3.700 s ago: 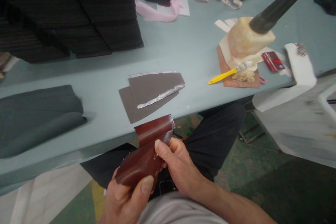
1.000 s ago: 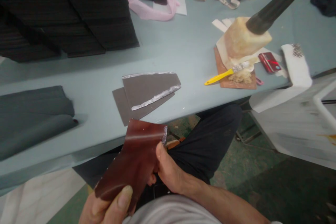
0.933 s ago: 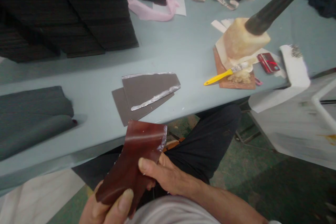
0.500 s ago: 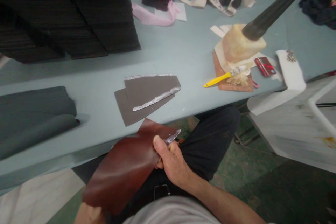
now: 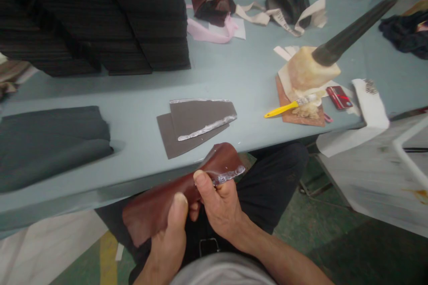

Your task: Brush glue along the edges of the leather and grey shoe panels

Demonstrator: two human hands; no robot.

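A reddish-brown leather piece is held above my lap, just off the table's front edge. My left hand grips its lower side, thumb on top and fingers hidden beneath. Closer to its right end, my right hand pinches the edge between thumb and curled fingers. A whitish, shiny strip, perhaps glue, runs along the leather's right edge, and that end curls upward. On the table behind lie two overlapping grey-brown tapered panels; the upper one has similar whitish strips along two edges.
A yellow-handled brush rests by a pale block-shaped container with a dark tube rising from it. A red box is beside them. Dark stacks stand at the back left; folded dark fabric lies left. Leather and fabric scraps lie behind.
My left hand has moved from the leather's far lower-left end up and right, close to my right hand. The leather is now more folded, its right end curling up. The camera view has shifted slightly.
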